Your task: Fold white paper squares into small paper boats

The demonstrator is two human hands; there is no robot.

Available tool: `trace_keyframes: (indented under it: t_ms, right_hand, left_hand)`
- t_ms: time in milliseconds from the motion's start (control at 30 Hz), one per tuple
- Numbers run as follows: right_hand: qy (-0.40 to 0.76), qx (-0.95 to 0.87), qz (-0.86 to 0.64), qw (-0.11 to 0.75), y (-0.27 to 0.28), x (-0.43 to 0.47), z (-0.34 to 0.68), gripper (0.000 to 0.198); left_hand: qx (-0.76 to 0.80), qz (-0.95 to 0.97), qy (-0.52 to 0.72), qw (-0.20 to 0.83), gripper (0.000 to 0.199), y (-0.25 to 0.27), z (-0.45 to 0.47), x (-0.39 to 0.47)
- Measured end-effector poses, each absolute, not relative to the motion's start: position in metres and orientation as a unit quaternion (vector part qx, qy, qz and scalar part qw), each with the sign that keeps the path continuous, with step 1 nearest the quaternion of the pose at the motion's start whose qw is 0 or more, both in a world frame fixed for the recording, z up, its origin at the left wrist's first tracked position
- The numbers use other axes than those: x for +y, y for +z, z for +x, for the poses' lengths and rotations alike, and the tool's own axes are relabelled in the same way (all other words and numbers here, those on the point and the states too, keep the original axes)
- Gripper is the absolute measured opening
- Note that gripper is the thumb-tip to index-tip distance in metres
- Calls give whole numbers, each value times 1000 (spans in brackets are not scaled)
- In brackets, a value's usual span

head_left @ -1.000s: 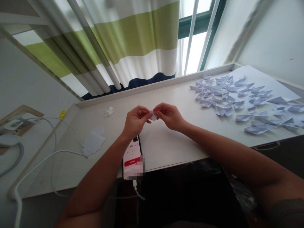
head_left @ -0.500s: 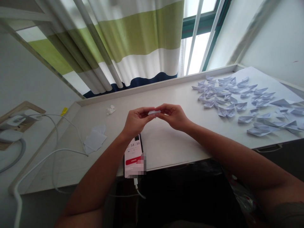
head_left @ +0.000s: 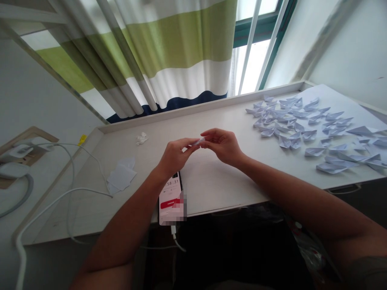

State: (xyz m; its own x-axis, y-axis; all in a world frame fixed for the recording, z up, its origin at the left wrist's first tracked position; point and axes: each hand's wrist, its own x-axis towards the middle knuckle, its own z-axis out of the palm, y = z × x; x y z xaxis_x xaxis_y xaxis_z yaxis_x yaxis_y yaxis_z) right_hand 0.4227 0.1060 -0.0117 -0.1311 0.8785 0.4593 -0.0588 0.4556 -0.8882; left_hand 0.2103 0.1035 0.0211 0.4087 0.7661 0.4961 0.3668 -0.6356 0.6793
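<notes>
A small piece of folded white paper (head_left: 198,142) is held above the desk, mostly covered by fingers. My left hand (head_left: 177,153) pinches its left end between thumb and fingers. At its right end is my right hand (head_left: 222,145), with the thumb and a finger closed on the paper and the index finger raised a little. Many folded paper boats (head_left: 288,121) lie to the right of my hands. Under my left wrist is a phone (head_left: 169,205) showing a running timer, plugged in at its lower end.
Loose white paper sheets (head_left: 122,176) lie on the left of the white desk (head_left: 211,189). Behind them sits a crumpled tissue (head_left: 141,139). White cables (head_left: 63,197) run from a power strip (head_left: 18,155) at far left. A raised ledge and a striped curtain (head_left: 181,44) bound the back.
My right index finger has lifted off the folded paper, and the paper has tilted slightly. The view has shifted a little; the timer moved on by one second.
</notes>
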Motion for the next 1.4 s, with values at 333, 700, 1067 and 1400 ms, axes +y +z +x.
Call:
trace_keyframes:
  t_ms: [333,700,1067,1400]
  right_hand:
    - [225,-753,-336,519,-8,107,430,21]
    - [420,-679,-300,521,-5,105,425,32]
    - [376,-689,-341,518,-5,105,424,37]
    - [339,-742,-302,494,-4,102,428,21]
  left_hand:
    - [390,755,399,344,38,23,214,99]
    - [397,662,427,472,39,25,216,102]
    - [430,640,408,488,46,29,218,97]
    - [433,665,345,501,46,33,210,99]
